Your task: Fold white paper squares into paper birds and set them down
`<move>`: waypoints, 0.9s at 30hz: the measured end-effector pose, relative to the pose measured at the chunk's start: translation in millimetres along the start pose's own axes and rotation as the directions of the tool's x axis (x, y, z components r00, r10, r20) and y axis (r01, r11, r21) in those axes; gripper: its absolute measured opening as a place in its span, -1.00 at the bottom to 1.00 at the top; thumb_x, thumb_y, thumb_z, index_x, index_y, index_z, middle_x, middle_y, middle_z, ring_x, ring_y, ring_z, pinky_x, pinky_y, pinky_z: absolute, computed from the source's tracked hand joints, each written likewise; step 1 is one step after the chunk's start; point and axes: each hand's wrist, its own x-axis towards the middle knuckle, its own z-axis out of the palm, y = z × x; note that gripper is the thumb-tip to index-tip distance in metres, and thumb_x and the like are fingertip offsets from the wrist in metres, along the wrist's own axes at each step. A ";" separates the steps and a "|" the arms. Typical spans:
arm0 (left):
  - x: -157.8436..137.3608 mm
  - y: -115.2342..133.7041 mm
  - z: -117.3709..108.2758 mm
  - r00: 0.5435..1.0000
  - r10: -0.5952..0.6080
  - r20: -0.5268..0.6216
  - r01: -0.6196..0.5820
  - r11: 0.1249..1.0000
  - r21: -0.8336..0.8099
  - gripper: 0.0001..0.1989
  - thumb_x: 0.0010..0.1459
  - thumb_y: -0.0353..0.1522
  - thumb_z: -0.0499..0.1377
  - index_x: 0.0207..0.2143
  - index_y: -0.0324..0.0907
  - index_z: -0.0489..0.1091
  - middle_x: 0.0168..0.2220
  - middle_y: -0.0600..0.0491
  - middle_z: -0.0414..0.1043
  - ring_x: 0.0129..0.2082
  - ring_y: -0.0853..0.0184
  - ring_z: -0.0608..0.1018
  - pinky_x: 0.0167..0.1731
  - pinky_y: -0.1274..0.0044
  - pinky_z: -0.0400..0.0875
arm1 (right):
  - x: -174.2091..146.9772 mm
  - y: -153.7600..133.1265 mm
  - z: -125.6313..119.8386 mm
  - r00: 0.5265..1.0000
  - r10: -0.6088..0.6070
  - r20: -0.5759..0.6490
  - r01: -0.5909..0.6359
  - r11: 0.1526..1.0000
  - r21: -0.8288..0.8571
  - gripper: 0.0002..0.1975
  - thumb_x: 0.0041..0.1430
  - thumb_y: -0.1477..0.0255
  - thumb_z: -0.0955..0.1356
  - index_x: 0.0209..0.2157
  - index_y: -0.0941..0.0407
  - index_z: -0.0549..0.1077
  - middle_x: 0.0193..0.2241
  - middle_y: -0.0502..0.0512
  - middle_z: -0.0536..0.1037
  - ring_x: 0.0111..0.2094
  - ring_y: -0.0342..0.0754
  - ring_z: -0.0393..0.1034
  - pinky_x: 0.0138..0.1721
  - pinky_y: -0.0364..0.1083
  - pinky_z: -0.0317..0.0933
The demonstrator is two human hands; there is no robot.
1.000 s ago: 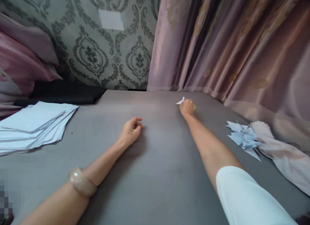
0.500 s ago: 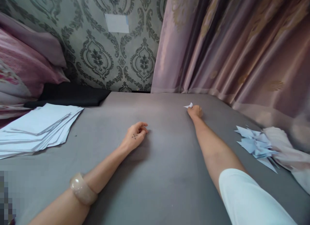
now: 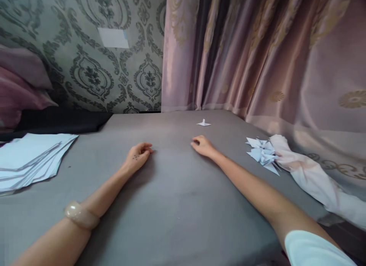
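A small folded white paper piece (image 3: 203, 123), pointed at both ends with a raised middle, rests toward the back of the grey surface (image 3: 171, 189). My right hand (image 3: 202, 145) hovers just in front of it, apart from it, with loosely curled fingers, a gap between thumb and forefinger, and nothing held. To the left, my left hand (image 3: 139, 156) stays low over the surface, fingers half bent and holding nothing. Several more folded paper pieces (image 3: 263, 153) with sharp points lie in a heap at the right.
A stack of loose white sheets (image 3: 31, 155) lies at the left, in front of a folded black cloth (image 3: 63, 119). Along the right edge runs a bunched white cloth (image 3: 305, 174). A pink curtain (image 3: 228, 67) and a patterned wall (image 3: 94, 67) border the surface.
My right hand has let go of the folded paper piece and drawn back toward me; the piece now stands by itself. The view has turned to the right. My left hand keeps its pose.
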 end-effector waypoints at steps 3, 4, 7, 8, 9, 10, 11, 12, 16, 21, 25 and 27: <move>-1.6 3.6 -6.0 0.998 -0.064 -0.013 0.063 0.996 -0.067 -0.59 -0.12 -0.26 0.13 -0.18 -0.23 0.42 -0.31 -0.03 0.54 -0.27 0.25 0.56 -0.21 0.45 0.42 | -34.2 -22.0 6.7 0.988 -0.154 0.024 0.155 0.988 -0.019 -0.58 0.23 0.25 0.29 0.07 0.09 0.43 0.12 0.12 0.43 0.12 -0.01 0.28 0.15 -0.07 0.11; -2.4 5.2 -9.8 0.997 -0.083 0.003 0.083 0.993 -0.085 -0.58 -0.13 -0.23 0.16 -0.19 -0.23 0.43 -0.31 -0.03 0.55 -0.28 0.26 0.56 -0.22 0.46 0.42 | -42.4 -26.4 7.8 0.983 -0.181 0.016 0.182 0.983 -0.030 -0.57 0.28 0.27 0.23 0.12 0.09 0.38 0.15 0.13 0.39 0.16 0.01 0.23 0.17 -0.03 0.08; -5.5 10.5 -32.1 0.984 -0.150 0.093 0.158 0.984 -0.086 -0.60 -0.18 -0.18 0.24 -0.27 -0.23 0.45 -0.37 -0.02 0.55 -0.36 0.28 0.55 -0.32 0.48 0.43 | -54.7 -30.1 7.9 0.973 -0.231 0.007 0.231 0.971 -0.059 -0.56 0.33 0.31 0.16 0.16 0.12 0.35 0.19 0.16 0.35 0.20 0.02 0.17 0.20 0.00 0.03; -7.0 12.2 -44.2 0.979 -0.177 0.102 0.184 0.980 -0.069 -0.60 -0.19 -0.18 0.26 -0.29 -0.22 0.46 -0.40 -0.02 0.54 -0.40 0.29 0.54 -0.37 0.49 0.41 | -55.5 -29.1 7.5 0.970 -0.243 0.007 0.243 0.968 -0.064 -0.56 0.33 0.31 0.15 0.15 0.14 0.35 0.19 0.17 0.35 0.20 0.03 0.17 0.20 0.01 0.03; -8.8 13.8 -58.7 0.981 -0.178 0.078 0.183 0.982 -0.056 -0.60 -0.19 -0.17 0.27 -0.30 -0.22 0.48 -0.40 -0.02 0.55 -0.42 0.29 0.53 -0.41 0.50 0.40 | -55.1 -27.7 7.3 0.967 -0.255 0.008 0.255 0.965 -0.066 -0.55 0.33 0.31 0.15 0.15 0.15 0.35 0.18 0.19 0.35 0.20 0.05 0.17 0.20 0.02 0.03; -11.0 15.2 -75.5 0.985 -0.172 0.020 0.173 0.984 -0.050 -0.62 -0.20 -0.18 0.29 -0.33 -0.22 0.48 -0.39 -0.04 0.55 -0.41 0.28 0.54 -0.42 0.51 0.40 | -54.1 -26.1 7.5 0.963 -0.269 0.011 0.269 0.961 -0.064 -0.54 0.33 0.31 0.14 0.15 0.17 0.35 0.18 0.21 0.35 0.20 0.07 0.17 0.20 0.03 0.04; -13.7 16.3 -94.4 0.985 -0.163 -0.053 0.161 0.986 -0.046 -0.64 -0.19 -0.19 0.29 -0.35 -0.23 0.49 -0.38 -0.05 0.55 -0.39 0.27 0.54 -0.41 0.51 0.40 | -52.5 -24.6 8.2 0.960 -0.278 0.008 0.278 0.959 -0.059 -0.53 0.33 0.32 0.13 0.14 0.21 0.35 0.18 0.25 0.35 0.20 0.11 0.17 0.20 0.07 0.04; -17.0 17.1 -114.7 0.976 -0.166 -0.143 0.162 0.986 -0.036 -0.66 -0.19 -0.20 0.29 -0.37 -0.24 0.49 -0.39 -0.06 0.55 -0.39 0.27 0.55 -0.42 0.51 0.40 | -50.7 -23.2 9.6 0.958 -0.288 0.009 0.288 0.956 -0.051 -0.53 0.32 0.33 0.12 0.13 0.25 0.36 0.17 0.30 0.35 0.20 0.15 0.18 0.19 0.10 0.04; -36.0 16.2 -197.9 0.856 -0.163 -0.490 0.233 0.969 0.086 -0.70 -0.16 -0.30 0.20 -0.36 -0.32 0.48 -0.42 -0.06 0.53 -0.45 0.34 0.53 -0.43 0.55 0.41 | -42.6 -19.4 19.0 0.951 -0.307 -0.042 0.298 0.942 -0.155 -0.53 0.31 0.33 0.11 0.10 0.22 0.39 0.14 0.26 0.40 0.16 0.17 0.23 0.15 0.12 0.12; -58.5 1.4 -263.7 0.738 -0.148 -0.659 0.354 0.916 0.191 -0.61 -0.20 -0.34 0.15 -0.28 -0.37 0.49 -0.45 -0.04 0.50 -0.42 0.29 0.52 -0.40 0.52 0.40 | -37.4 -16.2 27.3 0.933 -0.349 -0.091 0.323 0.921 -0.219 -0.50 0.29 0.29 0.08 0.07 0.20 0.41 0.09 0.22 0.44 0.10 0.18 0.29 0.07 0.14 0.21; -60.3 -19.9 -278.1 0.740 -0.170 -0.651 0.426 0.867 0.258 -0.61 -0.22 -0.35 0.19 -0.29 -0.38 0.50 -0.36 -0.08 0.53 -0.29 0.19 0.54 -0.29 0.48 0.41 | -34.8 -12.8 29.8 0.929 -0.357 -0.100 0.326 0.916 -0.234 -0.48 0.27 0.26 0.06 0.06 0.19 0.41 0.09 0.23 0.44 0.08 0.19 0.31 0.01 0.16 0.25; -56.8 -30.2 -279.7 0.749 -0.194 -0.633 0.457 0.843 0.282 -0.59 -0.21 -0.35 0.20 -0.26 -0.39 0.49 -0.28 -0.14 0.54 -0.21 0.12 0.55 -0.22 0.46 0.41 | -32.7 -11.0 31.1 0.929 -0.356 -0.098 0.326 0.915 -0.236 -0.46 0.27 0.26 0.05 0.06 0.20 0.41 0.09 0.26 0.44 0.08 0.19 0.31 0.03 0.17 0.24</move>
